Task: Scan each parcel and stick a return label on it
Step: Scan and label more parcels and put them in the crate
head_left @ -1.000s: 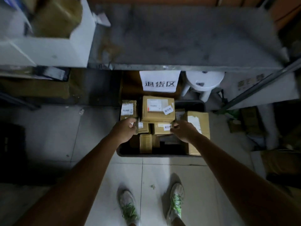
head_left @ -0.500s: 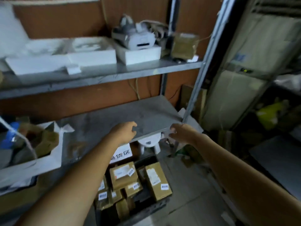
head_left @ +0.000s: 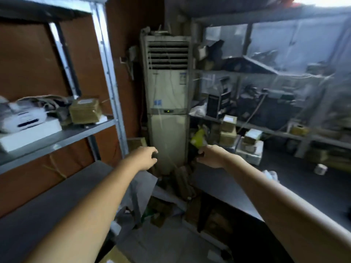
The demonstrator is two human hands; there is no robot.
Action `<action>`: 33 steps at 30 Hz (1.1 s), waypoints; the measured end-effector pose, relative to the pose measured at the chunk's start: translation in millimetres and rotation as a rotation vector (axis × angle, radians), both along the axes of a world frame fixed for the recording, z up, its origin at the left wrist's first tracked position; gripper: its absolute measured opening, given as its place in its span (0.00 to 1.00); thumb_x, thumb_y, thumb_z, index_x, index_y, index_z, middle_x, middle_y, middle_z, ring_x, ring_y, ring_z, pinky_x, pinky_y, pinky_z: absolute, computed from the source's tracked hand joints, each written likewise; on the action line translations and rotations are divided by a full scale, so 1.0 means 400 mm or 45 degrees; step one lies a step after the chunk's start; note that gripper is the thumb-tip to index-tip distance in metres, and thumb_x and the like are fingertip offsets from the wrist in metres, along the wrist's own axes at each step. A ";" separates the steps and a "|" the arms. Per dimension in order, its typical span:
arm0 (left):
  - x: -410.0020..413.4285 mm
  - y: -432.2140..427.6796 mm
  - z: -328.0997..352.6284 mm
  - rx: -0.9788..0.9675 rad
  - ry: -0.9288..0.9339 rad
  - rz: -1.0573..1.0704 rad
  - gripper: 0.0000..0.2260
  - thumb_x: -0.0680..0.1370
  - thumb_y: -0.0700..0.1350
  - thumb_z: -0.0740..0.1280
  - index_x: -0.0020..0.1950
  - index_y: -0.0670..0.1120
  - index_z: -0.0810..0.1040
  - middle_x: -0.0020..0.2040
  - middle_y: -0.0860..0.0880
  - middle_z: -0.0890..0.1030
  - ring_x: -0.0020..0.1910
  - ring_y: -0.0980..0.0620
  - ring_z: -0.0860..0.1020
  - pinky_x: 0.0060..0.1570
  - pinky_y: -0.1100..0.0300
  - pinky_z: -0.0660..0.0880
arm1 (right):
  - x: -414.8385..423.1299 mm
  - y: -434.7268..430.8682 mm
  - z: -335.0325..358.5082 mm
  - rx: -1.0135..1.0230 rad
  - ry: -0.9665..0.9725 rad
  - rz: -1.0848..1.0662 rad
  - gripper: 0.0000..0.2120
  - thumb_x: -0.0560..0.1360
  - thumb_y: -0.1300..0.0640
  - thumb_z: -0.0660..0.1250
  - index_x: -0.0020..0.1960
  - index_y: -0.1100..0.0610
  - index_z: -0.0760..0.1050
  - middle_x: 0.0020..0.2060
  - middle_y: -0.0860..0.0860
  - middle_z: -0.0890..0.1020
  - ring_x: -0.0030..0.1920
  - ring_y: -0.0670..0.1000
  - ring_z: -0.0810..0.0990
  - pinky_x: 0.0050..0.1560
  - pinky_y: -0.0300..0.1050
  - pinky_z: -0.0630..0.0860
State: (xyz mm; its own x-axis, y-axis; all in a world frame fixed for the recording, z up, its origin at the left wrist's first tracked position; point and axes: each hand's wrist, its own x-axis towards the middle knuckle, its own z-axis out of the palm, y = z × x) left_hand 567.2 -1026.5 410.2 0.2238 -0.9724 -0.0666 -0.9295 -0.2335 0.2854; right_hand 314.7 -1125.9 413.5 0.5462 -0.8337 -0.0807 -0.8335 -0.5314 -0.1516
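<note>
Just in front of the tall beige floor-standing air conditioner (head_left: 167, 103), the left hand (head_left: 145, 158) and the right hand (head_left: 210, 156) hang side by side in the air, fingers loosely curled. Neither holds anything I can make out, though motion blur smears the fingertips and dark patches beside them may be only shadow. Nearest parcels are the small brown cardboard boxes (head_left: 228, 132) stacked just right of the air conditioner, with white cartons (head_left: 250, 147) beside them; another brown taped cardboard parcel (head_left: 85, 111) sits on the grey metal shelf (head_left: 57, 137) to its left. These look light and stiff, with crushable corners and slick tape, so I judge a grip across two opposite side faces best, leaving the top flat for a label. Whether any already carries a label is too blurred to tell. No scanner or label roll shows. Clutter at the air conditioner's foot is dim and indistinct, and plastic sheeting veils the shelves far to its right.
</note>
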 end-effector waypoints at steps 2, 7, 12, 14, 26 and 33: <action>-0.126 -0.089 0.019 -0.023 -0.030 -0.062 0.18 0.79 0.52 0.65 0.69 0.54 0.72 0.60 0.49 0.78 0.57 0.47 0.77 0.55 0.54 0.75 | -0.141 -0.047 0.018 -0.027 0.015 -0.060 0.19 0.78 0.45 0.64 0.62 0.55 0.76 0.58 0.58 0.80 0.59 0.61 0.78 0.52 0.46 0.75; -0.458 -0.290 0.038 -0.024 0.023 -0.192 0.17 0.80 0.52 0.64 0.69 0.54 0.72 0.62 0.47 0.77 0.55 0.46 0.77 0.51 0.55 0.75 | -0.473 -0.175 0.048 -0.002 -0.043 -0.233 0.08 0.78 0.49 0.63 0.53 0.51 0.76 0.53 0.55 0.78 0.58 0.60 0.78 0.47 0.42 0.68; -0.727 -0.458 0.024 -0.030 0.018 -0.300 0.17 0.79 0.52 0.64 0.68 0.55 0.72 0.61 0.49 0.78 0.58 0.46 0.77 0.58 0.53 0.75 | -0.733 -0.302 0.038 0.005 -0.086 -0.351 0.18 0.76 0.48 0.66 0.64 0.53 0.76 0.58 0.55 0.80 0.57 0.57 0.79 0.50 0.44 0.72; -0.804 -0.518 0.013 -0.025 0.014 -0.331 0.17 0.79 0.53 0.64 0.67 0.56 0.73 0.60 0.51 0.78 0.57 0.47 0.77 0.57 0.54 0.75 | -0.814 -0.358 0.022 0.005 -0.109 -0.371 0.17 0.76 0.47 0.66 0.62 0.53 0.77 0.59 0.53 0.80 0.57 0.56 0.79 0.48 0.42 0.70; -0.941 -0.948 -0.122 0.054 0.011 -0.391 0.16 0.78 0.54 0.64 0.66 0.56 0.73 0.62 0.50 0.78 0.57 0.47 0.77 0.56 0.52 0.76 | -0.959 -0.768 -0.139 0.044 -0.154 -0.512 0.17 0.75 0.45 0.66 0.59 0.52 0.78 0.56 0.52 0.82 0.54 0.56 0.80 0.46 0.43 0.71; -0.938 -1.322 -0.269 -0.027 0.258 -0.328 0.17 0.78 0.50 0.64 0.67 0.54 0.74 0.60 0.48 0.79 0.53 0.46 0.78 0.54 0.50 0.78 | -0.897 -1.109 -0.270 0.110 -0.216 -0.637 0.20 0.76 0.45 0.65 0.64 0.53 0.76 0.60 0.53 0.81 0.59 0.56 0.79 0.51 0.44 0.71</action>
State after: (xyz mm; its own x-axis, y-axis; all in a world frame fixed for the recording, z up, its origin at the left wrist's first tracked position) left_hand 192.1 -1555.2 302.6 -0.0456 -0.9969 -0.0639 -0.8812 0.0100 0.4726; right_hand -44.1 -1569.7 305.3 0.0953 -0.9898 -0.1058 -0.9418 -0.0553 -0.3316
